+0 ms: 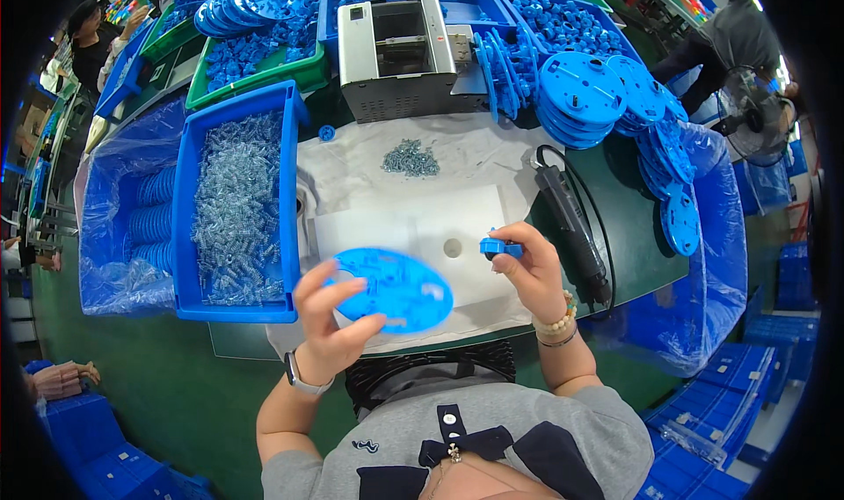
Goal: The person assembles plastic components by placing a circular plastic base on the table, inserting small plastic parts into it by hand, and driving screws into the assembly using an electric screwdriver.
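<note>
My left hand grips the left rim of a round blue plastic disc, tilted and blurred above the work surface. In my right hand a small blue plastic part is pinched between thumb and fingers, to the right of the disc and apart from it. Under both lies a white board with a round hole, set on a pale cloth. A small heap of screws rests on the cloth farther off. Right of my right hand lies a black electric screwdriver with its cable.
A blue bin of metal springs stands at left. Behind the cloth sits a grey metal machine between bins of small blue parts. Stacks of blue discs line the right side. Another person is at far left.
</note>
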Tool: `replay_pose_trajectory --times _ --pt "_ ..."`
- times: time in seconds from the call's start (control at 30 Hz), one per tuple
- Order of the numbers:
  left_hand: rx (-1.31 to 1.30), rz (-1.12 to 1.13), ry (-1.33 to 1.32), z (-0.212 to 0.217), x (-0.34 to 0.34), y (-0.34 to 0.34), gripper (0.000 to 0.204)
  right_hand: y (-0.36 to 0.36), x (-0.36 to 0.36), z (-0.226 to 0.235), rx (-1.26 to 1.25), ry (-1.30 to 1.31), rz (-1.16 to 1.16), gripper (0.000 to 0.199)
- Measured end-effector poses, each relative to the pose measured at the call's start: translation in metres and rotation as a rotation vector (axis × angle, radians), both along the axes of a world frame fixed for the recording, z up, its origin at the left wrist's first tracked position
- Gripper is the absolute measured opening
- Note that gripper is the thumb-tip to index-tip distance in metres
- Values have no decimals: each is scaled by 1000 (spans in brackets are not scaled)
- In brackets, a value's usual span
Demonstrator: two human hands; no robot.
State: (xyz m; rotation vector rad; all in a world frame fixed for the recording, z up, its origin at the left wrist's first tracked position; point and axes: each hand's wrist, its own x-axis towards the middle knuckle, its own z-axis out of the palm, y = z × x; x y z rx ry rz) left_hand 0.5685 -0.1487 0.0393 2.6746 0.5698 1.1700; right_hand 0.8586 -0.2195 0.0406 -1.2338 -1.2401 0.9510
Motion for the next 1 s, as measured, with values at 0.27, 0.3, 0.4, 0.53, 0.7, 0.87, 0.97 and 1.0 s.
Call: replay_pose_trajectory --times 0.27,0.3,0.4,0.53,0.7,0.87,0.97,1.0 --pt "-1289 -555 -1018 0 62 -16 12 2 -20 2 25 426 285 31" --pt "-1384 -587 -1068 -4 65 -15 16 0 -27 3 -132 582 347 32" --pt "-1513 -661 -1118 -6 69 -8 34 2 -44 6 -260 837 434 34" --pt "-1620 -636 -1142 6 63 4 38 1 -42 5 -315 781 457 32" --pt "-1704 -63 -1209 -10 33 15 47 8 -30 4 -184 344 38 28" --pt "-727 233 -218 -16 29 -9 53 7 -26 3 -157 -142 62 23" --pt "-417 373 321 -7 37 -17 59 11 -28 16 -188 -255 184 25" --pt "-418 370 319 -8 37 -17 59 12 -26 17 -205 -263 227 25"
